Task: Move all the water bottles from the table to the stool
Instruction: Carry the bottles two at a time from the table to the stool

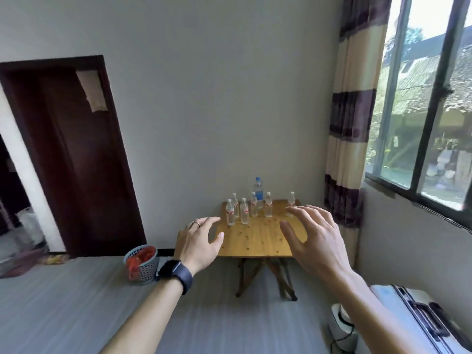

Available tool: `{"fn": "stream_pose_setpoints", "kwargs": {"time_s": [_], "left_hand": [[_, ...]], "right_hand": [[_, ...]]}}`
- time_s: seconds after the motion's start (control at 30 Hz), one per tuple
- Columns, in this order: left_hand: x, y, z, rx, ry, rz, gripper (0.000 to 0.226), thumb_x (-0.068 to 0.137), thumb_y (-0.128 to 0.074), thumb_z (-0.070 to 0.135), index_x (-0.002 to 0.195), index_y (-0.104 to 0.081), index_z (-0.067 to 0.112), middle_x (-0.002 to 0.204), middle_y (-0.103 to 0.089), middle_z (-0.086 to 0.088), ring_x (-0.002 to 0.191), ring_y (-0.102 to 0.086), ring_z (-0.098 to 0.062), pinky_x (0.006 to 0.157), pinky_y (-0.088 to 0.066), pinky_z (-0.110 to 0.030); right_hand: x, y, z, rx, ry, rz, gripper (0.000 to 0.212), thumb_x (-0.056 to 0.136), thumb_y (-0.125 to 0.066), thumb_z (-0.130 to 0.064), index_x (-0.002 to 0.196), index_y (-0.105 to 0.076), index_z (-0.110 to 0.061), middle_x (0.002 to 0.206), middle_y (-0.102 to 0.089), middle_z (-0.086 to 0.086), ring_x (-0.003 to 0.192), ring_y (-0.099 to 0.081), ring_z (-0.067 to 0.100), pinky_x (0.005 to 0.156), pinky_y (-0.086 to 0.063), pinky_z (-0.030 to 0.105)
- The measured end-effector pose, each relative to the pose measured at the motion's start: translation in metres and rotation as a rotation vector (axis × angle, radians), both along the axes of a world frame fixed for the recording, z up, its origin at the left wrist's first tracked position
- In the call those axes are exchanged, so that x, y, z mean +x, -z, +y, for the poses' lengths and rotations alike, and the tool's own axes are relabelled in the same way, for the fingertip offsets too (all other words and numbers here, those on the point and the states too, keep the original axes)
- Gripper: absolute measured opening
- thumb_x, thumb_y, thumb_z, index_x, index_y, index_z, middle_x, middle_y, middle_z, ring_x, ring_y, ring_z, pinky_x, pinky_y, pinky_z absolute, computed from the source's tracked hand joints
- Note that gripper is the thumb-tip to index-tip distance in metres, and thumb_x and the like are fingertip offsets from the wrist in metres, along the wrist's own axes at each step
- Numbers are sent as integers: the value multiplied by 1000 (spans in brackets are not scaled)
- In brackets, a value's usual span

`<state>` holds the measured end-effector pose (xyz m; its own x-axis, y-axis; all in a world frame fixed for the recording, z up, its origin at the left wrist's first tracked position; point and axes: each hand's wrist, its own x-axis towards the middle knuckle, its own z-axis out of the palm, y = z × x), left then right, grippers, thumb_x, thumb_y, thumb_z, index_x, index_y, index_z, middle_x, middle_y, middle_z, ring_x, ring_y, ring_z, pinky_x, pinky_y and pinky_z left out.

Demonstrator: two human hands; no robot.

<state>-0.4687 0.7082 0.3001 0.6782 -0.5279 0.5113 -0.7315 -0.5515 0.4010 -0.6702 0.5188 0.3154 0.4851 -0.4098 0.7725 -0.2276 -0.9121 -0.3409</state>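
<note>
Both hands, the left hand and right hand, reach with fingers spread, holding nothing. The bottles stand mid-frame on the table. Next, I think: grab one.

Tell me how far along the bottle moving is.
Nothing looks done: six small water bottles and a taller blue-capped bottle stand on the wooden table, and no stool is in view. Nothing is in hand; the left hand and right hand reach toward the table, empty. All seven remain to move.

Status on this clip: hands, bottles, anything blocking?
Open, empty: left hand, right hand. Seven clear plastic water bottles upright on wooden folding table. No stool in view.
</note>
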Motion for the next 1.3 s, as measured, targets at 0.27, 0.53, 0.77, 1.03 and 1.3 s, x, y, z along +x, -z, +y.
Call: {"fn": "stream_pose_setpoints", "kwargs": {"time_s": [0.27,0.53,0.77,1.03,1.3], "left_hand": [[132,33,-61,16,-90,51,50,83,-48,50,127,-61,29,127,-62,4,119,-56,-20,101,-43,-37],[303,53,-128,27,-99,86,41,92,-59,41,131,-57,30,131,-60,4,123,-53,-18,104,-40,-35],[418,62,-217,38,0,173,42,94,-57,41,135,-53,30,137,-56,4,127,-49,-18,107,-38,-35],[513,117,-332,54,78,338,42,95,-56,41,136,-50,34,139,-52,9,129,-46,-14,103,-38,-28],[580,186,-409,95,30,567,39,95,-58,39,132,-53,32,135,-54,9,129,-46,-13,99,-35,-23]], "right_hand": [[161,19,-90,8,-72,114,44,92,-50,-59,124,-65,-33,126,-65,-12,128,-48,17,98,-46,39],[325,47,-163,96,-87,195,44,93,-56,-57,131,-61,-36,132,-62,-13,132,-44,14,102,-43,37],[420,65,-229,212,-47,213,43,92,-58,-54,131,-58,-38,132,-61,-14,132,-43,13,104,-41,35],[515,117,-333,329,14,272,44,92,-57,-56,132,-56,-39,131,-61,-13,132,-42,13,99,-36,27],[600,190,-415,540,-61,420,41,92,-58,-53,130,-58,-39,126,-62,-16,128,-44,14,94,-36,25]]}}
